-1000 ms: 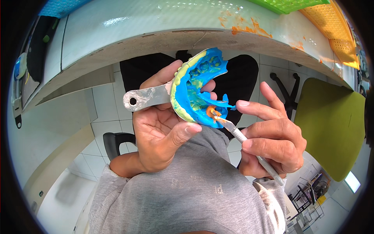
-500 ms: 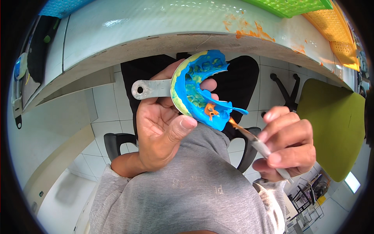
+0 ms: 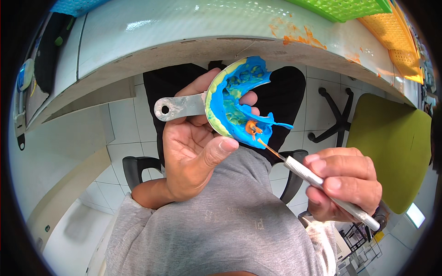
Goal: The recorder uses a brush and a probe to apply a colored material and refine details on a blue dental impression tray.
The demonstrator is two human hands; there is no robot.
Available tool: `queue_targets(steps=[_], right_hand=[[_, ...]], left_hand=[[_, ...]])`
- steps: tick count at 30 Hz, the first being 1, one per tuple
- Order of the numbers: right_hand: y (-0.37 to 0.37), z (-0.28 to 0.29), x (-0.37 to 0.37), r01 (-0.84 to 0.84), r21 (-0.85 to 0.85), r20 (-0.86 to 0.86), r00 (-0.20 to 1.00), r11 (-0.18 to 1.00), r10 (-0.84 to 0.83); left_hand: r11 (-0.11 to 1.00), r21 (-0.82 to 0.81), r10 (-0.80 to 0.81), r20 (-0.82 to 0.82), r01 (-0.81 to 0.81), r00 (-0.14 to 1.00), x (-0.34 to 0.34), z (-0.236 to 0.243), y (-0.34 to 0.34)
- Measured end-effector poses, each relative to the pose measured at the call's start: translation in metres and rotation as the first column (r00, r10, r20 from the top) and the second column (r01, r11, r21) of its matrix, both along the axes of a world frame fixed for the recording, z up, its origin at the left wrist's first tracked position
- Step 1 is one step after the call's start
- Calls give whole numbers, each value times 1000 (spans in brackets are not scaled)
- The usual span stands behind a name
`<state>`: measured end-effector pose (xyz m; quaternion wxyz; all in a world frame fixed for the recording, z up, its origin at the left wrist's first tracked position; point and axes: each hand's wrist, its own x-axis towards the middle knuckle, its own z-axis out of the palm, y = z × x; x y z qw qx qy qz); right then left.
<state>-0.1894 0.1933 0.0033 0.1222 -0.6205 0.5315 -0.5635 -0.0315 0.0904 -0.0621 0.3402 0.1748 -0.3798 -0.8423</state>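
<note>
My left hand (image 3: pixel 189 156) grips a metal impression tray (image 3: pixel 183 105), its holed handle pointing left and its curved body filled with blue and yellow-green material (image 3: pixel 241 83) bearing tooth-shaped hollows. A small orange mass (image 3: pixel 252 129) sits in the lower right part of the blue material, near a thin blue flap sticking out. My right hand (image 3: pixel 343 181) holds a slim tool (image 3: pixel 299 168) with a knurled silver handle and a narrow orange-smeared tip, which is at the tray's lower right edge.
The white tiled bench edge (image 3: pixel 184 18) with orange smears runs across the top, bearing green (image 3: pixel 334 8) and orange (image 3: pixel 400 55) perforated trays and a black item (image 3: pixel 48 55) at the left. A green chair (image 3: pixel 389 152) stands at the right; my lap is below the tray.
My right hand and tool have moved down and right, drawing the tip back from the orange mass toward the tray's rim. The tray has tilted slightly.
</note>
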Motion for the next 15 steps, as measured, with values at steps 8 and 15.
queue_targets(steps=[8, 15], right_hand=[[-3, -8, 1, 10, 3, -62, 998, 1000, -10], [-6, -10, 6, 44, -19, -61, 997, 999, -45]], left_hand=[[999, 20, 34, -7, -34, 999, 0, 3, 1], [997, -11, 79, 154, -78, 985, -2, 8, 3]])
